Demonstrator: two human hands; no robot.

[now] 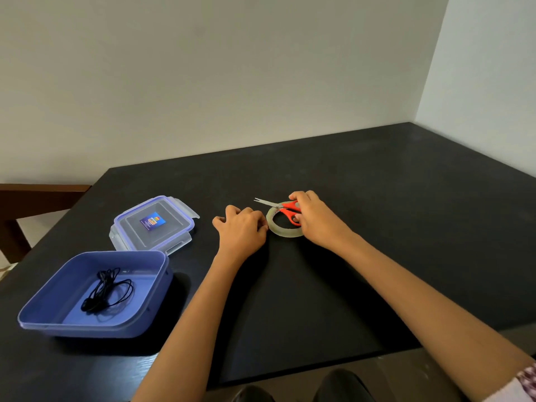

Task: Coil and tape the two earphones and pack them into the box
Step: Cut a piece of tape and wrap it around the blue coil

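1. I judge I'm at the taping step, because both my hands are at the tape and none at the cable.
2. My right hand (314, 220) is curled round the red handles of the scissors (290, 205). They lie across the top of the tape roll (282, 233), with the blades slightly parted and pointing left.
3. My left hand (240, 229) rests knuckles-up just beside the roll's left edge, with its fingers curled under. I cannot tell whether they pinch the loose end of the tape or hold nothing, since the fingertips are hidden beneath the hand.
4. The box (43, 311) stands open at the near left of the table (391, 227), well apart from my hands. A black earphone (107, 291) lies loosely coiled on its floor. No other earphone shows on the table.
5. The lid (130, 229) lies flat just behind the box, so closing is not yet done.
6. The next move, as I read it, is to cut a short strip:
   - The left hand must draw the tape end out and keep it taut.
   - The right hand lifts the scissors clear of the roll and brings the blades square across the tape.
   - Clear tape is thin and clingy (it folds onto itself readily), so the strip should stay short and be held by its corner.
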